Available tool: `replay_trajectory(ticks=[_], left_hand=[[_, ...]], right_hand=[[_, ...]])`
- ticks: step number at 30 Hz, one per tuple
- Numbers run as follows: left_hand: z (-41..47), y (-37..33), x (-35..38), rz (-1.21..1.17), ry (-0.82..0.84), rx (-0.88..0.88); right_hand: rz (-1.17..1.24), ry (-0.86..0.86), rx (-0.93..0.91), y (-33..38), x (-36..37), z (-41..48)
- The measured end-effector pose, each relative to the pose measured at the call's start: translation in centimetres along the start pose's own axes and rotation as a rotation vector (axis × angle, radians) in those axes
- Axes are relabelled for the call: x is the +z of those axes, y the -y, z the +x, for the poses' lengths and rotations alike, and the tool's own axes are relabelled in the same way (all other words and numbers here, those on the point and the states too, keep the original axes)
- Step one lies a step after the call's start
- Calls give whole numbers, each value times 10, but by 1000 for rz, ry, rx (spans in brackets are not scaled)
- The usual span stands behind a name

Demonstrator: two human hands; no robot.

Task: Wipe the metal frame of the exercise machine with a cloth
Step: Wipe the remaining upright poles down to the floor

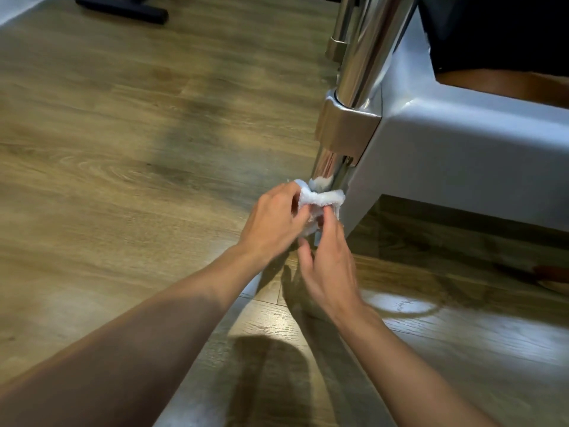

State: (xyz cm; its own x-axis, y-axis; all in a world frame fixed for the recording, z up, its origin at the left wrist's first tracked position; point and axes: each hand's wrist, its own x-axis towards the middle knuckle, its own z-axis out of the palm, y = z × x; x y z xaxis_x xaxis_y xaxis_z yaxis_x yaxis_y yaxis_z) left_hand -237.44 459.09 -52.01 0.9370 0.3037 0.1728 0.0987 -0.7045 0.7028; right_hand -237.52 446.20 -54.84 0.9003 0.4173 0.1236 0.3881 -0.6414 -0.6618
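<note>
Chrome tubing forms the upright post [360,57] of the exercise machine, running down through a brushed metal bracket [345,127] fixed to the corner of the machine's pale grey base [462,149]. Low on the post, just under the bracket, a white fluffy cloth [320,197] is wrapped around the tube, touching it. The left hand [274,220] grips the cloth's left end with its fingers curled and pressed together. The right hand [328,266] reaches in from below; its thumb and forefinger seem to pinch the cloth's lower edge, though motion blur makes this uncertain, and its other fingers hang loosely bent. Both forearms stretch out over a wood-plank floor [123,149]. A black T-shaped vacuum floor head [123,7] lies on the floor at top left, well apart from the hands.
</note>
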Motion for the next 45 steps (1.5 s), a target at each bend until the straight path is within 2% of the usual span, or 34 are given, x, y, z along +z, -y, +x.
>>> replay_trajectory(ticks=[3, 8, 10, 13, 16, 20, 24, 27, 30, 32, 36, 41, 45], left_hand=[[-3, -2, 3, -19, -35, -49], [-1, 3, 5, 79, 181, -279], [-2, 11, 6, 80, 197, -292], [-8, 20, 9, -2, 112, -216], [-13, 22, 10, -19, 91, -191], [-13, 21, 15, -31, 144, -273], [-14, 5, 15, -141, 0, -315], [-10, -2, 18, -259, -87, -407], [3, -2, 24, -285, -72, -551], [8, -3, 25, -254, -76, -577], [4, -7, 24, -144, -125, -392], [0, 4, 22, 11, 9, -250], [-3, 6, 19, 41, -17, -138]], right_hand=[[275, -93, 103, 9, 1, 3], [779, -34, 564, 18, 23, 9], [982, -70, 749, 20, 29, 16], [1247, -118, 902, 22, 20, 25], [1281, -88, 982, 20, 12, 29], [1267, -58, 1015, 19, 15, 30], [1313, -146, 995, 20, 13, 27], [1361, -149, 1011, 23, 10, 27], [1352, -134, 1022, 24, 8, 28], [1341, -147, 1031, 25, 4, 29], [1330, -172, 1066, 22, -2, 29], [1290, -164, 1150, 25, 1, 31], [1329, -217, 1102, 25, 0, 31]])
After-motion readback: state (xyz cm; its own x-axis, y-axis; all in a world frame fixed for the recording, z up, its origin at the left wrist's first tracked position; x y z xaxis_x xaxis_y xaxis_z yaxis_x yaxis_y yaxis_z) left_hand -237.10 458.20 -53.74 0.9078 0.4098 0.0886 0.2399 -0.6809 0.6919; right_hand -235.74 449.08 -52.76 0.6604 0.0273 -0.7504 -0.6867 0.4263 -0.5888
